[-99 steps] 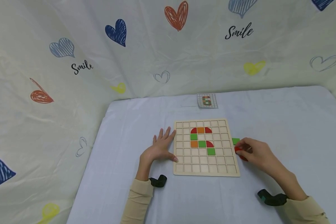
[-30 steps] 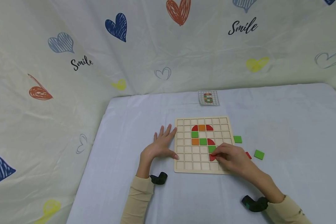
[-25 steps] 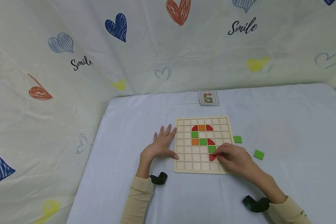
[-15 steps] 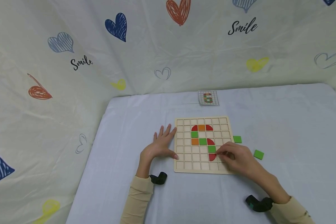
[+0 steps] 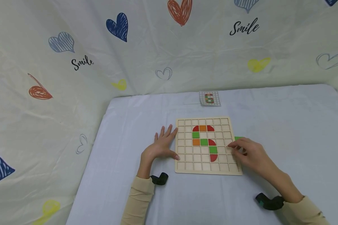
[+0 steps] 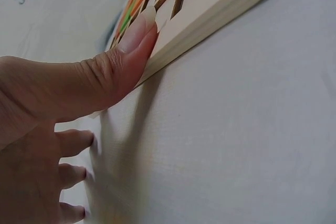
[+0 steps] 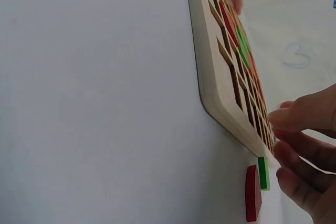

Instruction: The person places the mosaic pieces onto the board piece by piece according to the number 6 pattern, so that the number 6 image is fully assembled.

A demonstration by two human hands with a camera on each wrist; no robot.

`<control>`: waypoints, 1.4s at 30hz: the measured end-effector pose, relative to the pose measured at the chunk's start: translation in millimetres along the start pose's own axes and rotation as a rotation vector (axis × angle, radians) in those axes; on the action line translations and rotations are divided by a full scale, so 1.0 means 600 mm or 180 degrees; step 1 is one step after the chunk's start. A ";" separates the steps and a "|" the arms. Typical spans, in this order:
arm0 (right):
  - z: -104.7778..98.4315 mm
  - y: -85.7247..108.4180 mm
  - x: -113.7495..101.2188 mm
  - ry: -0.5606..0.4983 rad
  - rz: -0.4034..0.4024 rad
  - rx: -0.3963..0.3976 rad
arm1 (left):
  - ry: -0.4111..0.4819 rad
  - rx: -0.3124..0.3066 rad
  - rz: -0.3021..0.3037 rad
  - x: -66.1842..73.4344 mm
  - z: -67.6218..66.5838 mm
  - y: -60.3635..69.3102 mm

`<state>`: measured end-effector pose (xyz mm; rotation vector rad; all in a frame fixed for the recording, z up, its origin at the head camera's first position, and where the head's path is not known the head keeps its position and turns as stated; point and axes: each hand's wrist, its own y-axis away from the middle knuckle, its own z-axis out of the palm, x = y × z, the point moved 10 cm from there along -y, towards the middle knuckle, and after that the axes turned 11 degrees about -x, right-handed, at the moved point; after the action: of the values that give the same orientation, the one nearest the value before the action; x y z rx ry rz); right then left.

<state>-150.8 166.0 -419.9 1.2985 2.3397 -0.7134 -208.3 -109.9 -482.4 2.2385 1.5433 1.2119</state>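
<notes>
A square wooden grid board (image 5: 189, 168) lies on the white-covered table. Coloured tiles fill some cells, among them a green square tile (image 5: 213, 150) and a red quarter-round tile (image 5: 213, 158) below it. My left hand (image 5: 161, 147) has its fingers spread along the board's left edge, and the thumb (image 6: 137, 32) rests on the rim. Over the right edge hovers my right hand (image 5: 252, 153), its fingers loosely bent with nothing visible between them. Close to that hand, the right wrist view shows a red tile (image 7: 253, 195) and a green tile (image 7: 264, 173) beside the board.
Behind the board lies a small card (image 5: 210, 98) printed with a grid and a coloured pattern. One loose green tile (image 5: 238, 138) shows partly past my right hand, which hides other loose tiles from the head view. A curtain with hearts (image 5: 116, 27) stands behind the table.
My right hand carried a red quarter-round tile onto the board, set it below the green square and let go. It has since moved back right. The left hand stays put.
</notes>
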 end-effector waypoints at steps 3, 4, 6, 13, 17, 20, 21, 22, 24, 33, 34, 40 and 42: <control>-0.005 0.001 0.016 0.0090 0.0171 -0.0007 | 0.0007 -0.0002 -0.0007 0.000 0.001 0.000; -0.007 0.001 0.021 0.0118 0.0229 -0.0001 | 0.0014 -0.0005 -0.0008 0.000 0.001 0.000; -0.011 0.001 0.031 0.0167 0.0348 0.0010 | 0.0024 -0.0007 -0.0007 0.000 0.001 0.000; -0.018 -0.003 0.064 0.0240 0.0629 -0.0085 | -0.0008 0.0011 0.0035 0.000 0.001 0.000; -0.018 -0.007 0.074 0.0241 0.0706 -0.0185 | 0.0016 0.0010 0.0047 0.001 0.000 0.001; -0.013 -0.011 0.080 0.0218 0.0787 -0.0345 | 0.0027 0.0008 0.0044 0.001 -0.001 0.002; -0.011 -0.013 0.081 0.0213 0.0804 -0.0397 | 0.0027 0.0008 0.0041 0.001 -0.001 0.002; -0.009 -0.014 0.083 0.0209 0.0819 -0.0450 | 0.0022 0.0007 0.0038 0.002 -0.002 0.003; -0.006 -0.017 0.085 0.0204 0.0831 -0.0525 | 0.0014 0.0009 0.0037 0.003 -0.002 0.004; -0.006 -0.025 0.088 0.0147 0.0856 -0.0477 | 0.0036 0.0014 0.0053 0.006 -0.003 0.005; -0.006 -0.026 0.086 0.0137 0.0849 -0.0472 | 0.0038 0.0014 0.0049 0.005 -0.003 0.005; -0.006 -0.029 0.075 0.0149 0.0671 -0.0445 | 0.0026 0.0016 0.0054 0.003 -0.001 0.005; -0.007 -0.029 0.070 0.0156 0.0598 -0.0426 | 0.0029 0.0016 0.0060 0.003 -0.001 0.005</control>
<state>-187.5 189.3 -434.8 1.4653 2.2225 -0.4636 -206.3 -109.9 -479.1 2.2587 1.5337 1.2262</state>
